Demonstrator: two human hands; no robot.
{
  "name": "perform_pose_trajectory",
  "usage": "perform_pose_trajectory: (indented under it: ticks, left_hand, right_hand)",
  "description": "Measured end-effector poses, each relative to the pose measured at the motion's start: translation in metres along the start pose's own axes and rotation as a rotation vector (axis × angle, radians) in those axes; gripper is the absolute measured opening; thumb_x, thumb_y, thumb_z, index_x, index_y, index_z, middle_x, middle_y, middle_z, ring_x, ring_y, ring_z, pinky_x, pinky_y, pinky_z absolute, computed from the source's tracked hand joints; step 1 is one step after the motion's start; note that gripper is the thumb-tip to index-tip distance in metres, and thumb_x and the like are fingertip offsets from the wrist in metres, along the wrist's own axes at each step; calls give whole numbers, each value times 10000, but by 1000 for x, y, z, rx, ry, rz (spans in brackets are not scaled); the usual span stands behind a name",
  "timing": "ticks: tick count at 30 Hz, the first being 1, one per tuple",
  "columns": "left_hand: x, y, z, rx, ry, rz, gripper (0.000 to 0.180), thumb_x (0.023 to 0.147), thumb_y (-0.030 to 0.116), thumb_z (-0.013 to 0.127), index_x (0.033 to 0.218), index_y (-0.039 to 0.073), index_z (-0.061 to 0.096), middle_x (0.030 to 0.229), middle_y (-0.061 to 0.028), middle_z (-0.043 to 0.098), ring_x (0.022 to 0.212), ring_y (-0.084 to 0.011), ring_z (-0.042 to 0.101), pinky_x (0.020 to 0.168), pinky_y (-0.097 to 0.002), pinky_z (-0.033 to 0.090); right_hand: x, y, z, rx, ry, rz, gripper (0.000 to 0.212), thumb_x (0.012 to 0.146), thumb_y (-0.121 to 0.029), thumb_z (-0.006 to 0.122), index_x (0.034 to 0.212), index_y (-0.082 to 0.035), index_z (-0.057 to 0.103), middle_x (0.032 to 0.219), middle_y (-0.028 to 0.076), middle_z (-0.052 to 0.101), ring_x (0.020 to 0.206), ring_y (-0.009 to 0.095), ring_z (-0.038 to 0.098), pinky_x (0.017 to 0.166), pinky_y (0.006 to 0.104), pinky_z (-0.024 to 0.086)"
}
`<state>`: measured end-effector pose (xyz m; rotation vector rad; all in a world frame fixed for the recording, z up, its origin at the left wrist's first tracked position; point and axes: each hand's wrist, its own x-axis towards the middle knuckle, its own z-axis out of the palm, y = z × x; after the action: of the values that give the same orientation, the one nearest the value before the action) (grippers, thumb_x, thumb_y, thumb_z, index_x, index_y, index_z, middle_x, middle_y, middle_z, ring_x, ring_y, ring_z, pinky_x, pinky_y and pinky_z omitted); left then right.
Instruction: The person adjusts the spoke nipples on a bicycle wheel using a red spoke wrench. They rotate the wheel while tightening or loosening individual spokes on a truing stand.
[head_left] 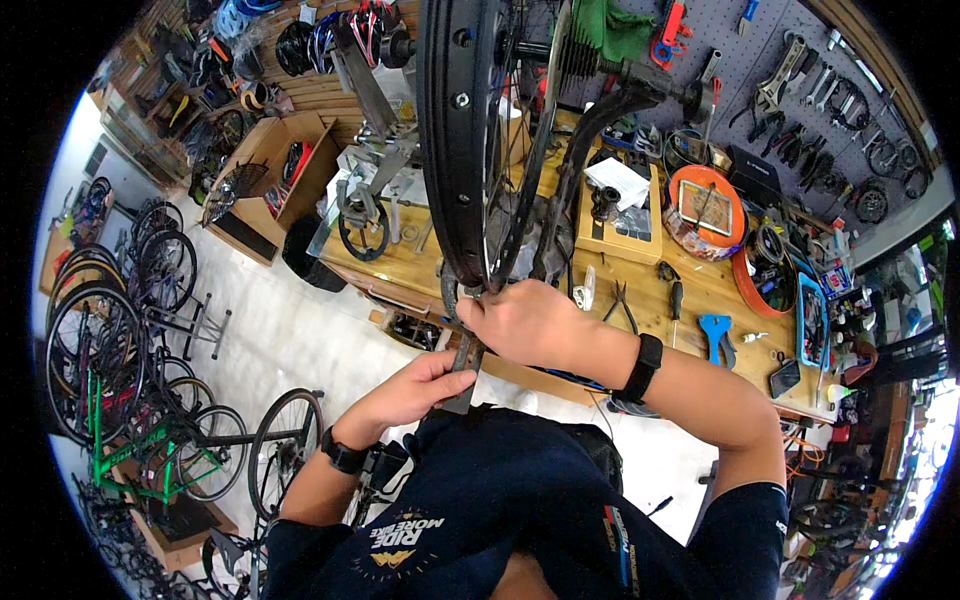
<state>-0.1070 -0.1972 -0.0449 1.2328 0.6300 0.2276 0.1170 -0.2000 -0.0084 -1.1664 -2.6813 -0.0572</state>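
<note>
Black wheel rim [452, 150] upright in stand [573, 165] over table [715, 285]. Left hand [412, 393] gripping dark flat bar [465, 354] just below rim. Right hand [528, 322] curled at rim's lower end; cannot tell what it holds.

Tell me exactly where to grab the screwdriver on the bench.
Take the screwdriver by its dark handle, probably from above: it lies flat on the bench, and the handle, thicker than the slim shaft, is at the end farther from the person.

Upright, nearly edge-on, running down from the frame's top edge at centre: perforated black wheel rim [453, 140]; below, near centre, slanting dark strip [467, 350].
</note>
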Motion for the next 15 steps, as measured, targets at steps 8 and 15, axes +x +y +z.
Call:
perform_pose_trajectory:
  ticks: [8,15]
  left_hand:
    - [-6,10,-11,111,-151,-98,291,1025,306,513,850,76,547,688,47,506,589,-51,447,535,-210,370]
    - [0,10,-24,190,-324,-199,387,1028,394,478,851,60,566,699,10,583,597,-68,525,561,-213,436]
  right_hand:
    - [-15,2,-7,-175,193,-167,355,790,-184,660,1122,-86,582,774,57,623,650,199,636,518,312,504]
    - [15,-26,-140,228,822,381,346,852,-150,736,1095,53,595,646,-5,501,566,59,425,515,207,320]
